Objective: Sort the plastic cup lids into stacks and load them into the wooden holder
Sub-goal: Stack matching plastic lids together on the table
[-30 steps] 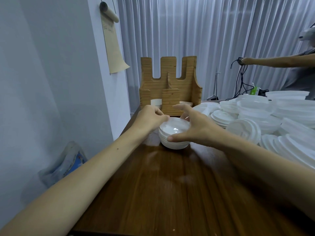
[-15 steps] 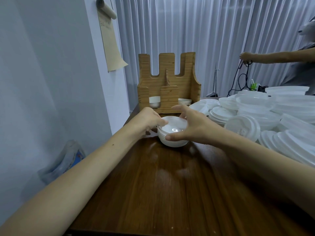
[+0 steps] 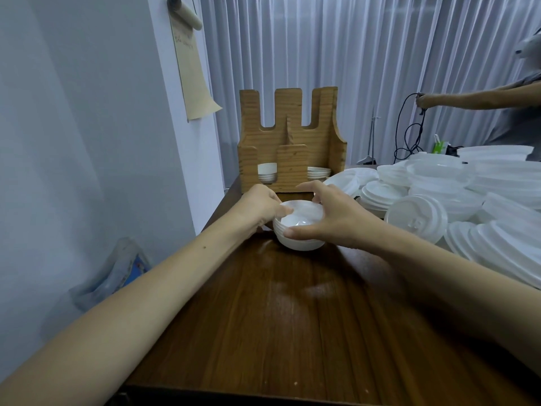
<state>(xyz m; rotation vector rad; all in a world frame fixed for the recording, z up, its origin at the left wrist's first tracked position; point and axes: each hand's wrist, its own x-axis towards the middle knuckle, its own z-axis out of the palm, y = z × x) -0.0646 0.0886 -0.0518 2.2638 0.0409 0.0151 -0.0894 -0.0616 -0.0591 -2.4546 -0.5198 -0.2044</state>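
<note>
Two hands square up a stack of white plastic lids point(image 3: 298, 234) just in front of the wooden holder point(image 3: 289, 136).

The left hand point(image 3: 260, 205) curls its fingers round the stack's left rim. The right hand point(image 3: 332, 219) grips it with the thumb on the near edge and the fingers spread over the far edge. The stack rests on the brown wooden table point(image 3: 292, 317). To do this step well, the person should probably press the rims level and lift with both hands so the nested lids do not slip, then match them to a slot. The holder's left slot point(image 3: 267, 172) and right slot point(image 3: 318, 172) each already hold a few lids. Right of the holder lies a big heap of loose lids point(image 3: 439, 197). Behind it hangs a pale curtain point(image 3: 366, 54), and to its left a paper scroll point(image 3: 191, 63) hangs on the wall. Far to its right, another person's arm point(image 3: 474, 98) holds a black cable point(image 3: 409, 127).
</note>
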